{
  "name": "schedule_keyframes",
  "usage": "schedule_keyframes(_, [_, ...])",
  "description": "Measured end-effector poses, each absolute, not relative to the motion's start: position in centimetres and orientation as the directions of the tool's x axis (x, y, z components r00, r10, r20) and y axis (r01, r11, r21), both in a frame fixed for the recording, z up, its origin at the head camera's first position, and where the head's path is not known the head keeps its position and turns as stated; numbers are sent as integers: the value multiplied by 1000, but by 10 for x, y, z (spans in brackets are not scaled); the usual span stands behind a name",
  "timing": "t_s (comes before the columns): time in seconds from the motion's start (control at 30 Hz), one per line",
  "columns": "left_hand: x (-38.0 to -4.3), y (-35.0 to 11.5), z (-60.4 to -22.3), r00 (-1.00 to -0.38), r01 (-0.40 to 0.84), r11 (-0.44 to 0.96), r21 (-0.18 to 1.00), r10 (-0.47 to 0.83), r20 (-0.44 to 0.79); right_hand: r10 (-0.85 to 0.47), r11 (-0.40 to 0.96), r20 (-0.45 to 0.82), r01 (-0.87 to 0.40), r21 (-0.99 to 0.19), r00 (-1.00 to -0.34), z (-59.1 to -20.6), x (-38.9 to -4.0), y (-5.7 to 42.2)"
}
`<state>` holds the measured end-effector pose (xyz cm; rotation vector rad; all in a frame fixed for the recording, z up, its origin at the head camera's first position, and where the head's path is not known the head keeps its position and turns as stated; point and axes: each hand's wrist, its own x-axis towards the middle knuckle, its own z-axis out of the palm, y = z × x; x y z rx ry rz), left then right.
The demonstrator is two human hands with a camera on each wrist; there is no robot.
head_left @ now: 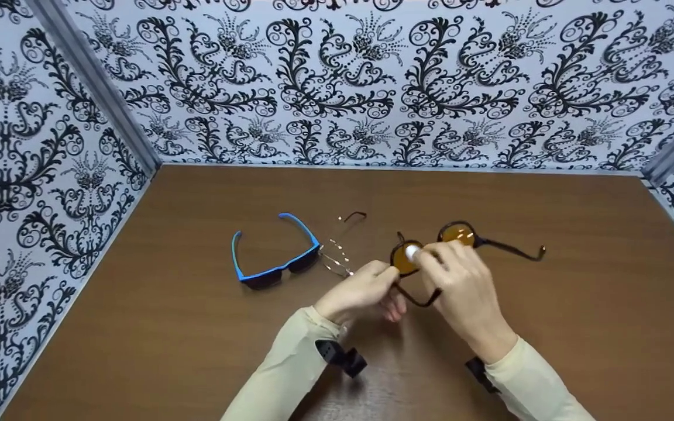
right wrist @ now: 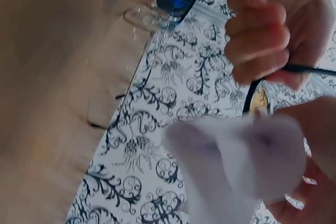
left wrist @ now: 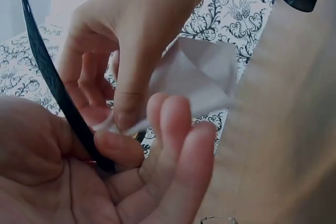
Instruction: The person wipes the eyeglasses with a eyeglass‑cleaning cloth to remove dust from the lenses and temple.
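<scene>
A pair of sunglasses with round amber lenses and a dark frame is held above the table. My left hand pinches it between thumb and fingers near the hinge of one dark temple. In the left wrist view that temple crosses the palm. My right hand pinches a white cloth, and a small bit of it shows at the nearer amber lens in the head view. The cloth hangs in loose folds in the right wrist view, hiding part of the fingers and most of the lens there.
Blue-framed sunglasses with dark lenses lie on the brown table left of the hands. Thin wire-framed eyeglasses lie beside them, just beyond the left hand. Patterned walls stand at the back and sides.
</scene>
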<state>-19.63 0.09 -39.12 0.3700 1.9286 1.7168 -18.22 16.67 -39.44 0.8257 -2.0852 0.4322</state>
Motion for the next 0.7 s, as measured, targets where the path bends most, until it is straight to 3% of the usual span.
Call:
schedule_keyframes(0.17, [-195, 4, -390, -821, -152, 185, 971, 523, -228, -340, 729, 849, -684, -33, -403, -395, -184, 162])
schedule_keyframes(0.4, [-197, -5, -389, -816, -127, 141, 982, 548, -185, -435, 676, 784, -735, -40, -442, -396, -182, 163])
schedule_keyframes(0.57, [-195, -5, -388, -811, -135, 156, 978, 549, -200, -350, 763, 829, -646, -17, -436, -395, -181, 163])
schedule_keyframes(0.7, [-193, -1, -389, -808, -139, 164, 977, 552, -207, -323, 733, 848, -678, -57, -420, -394, -180, 160])
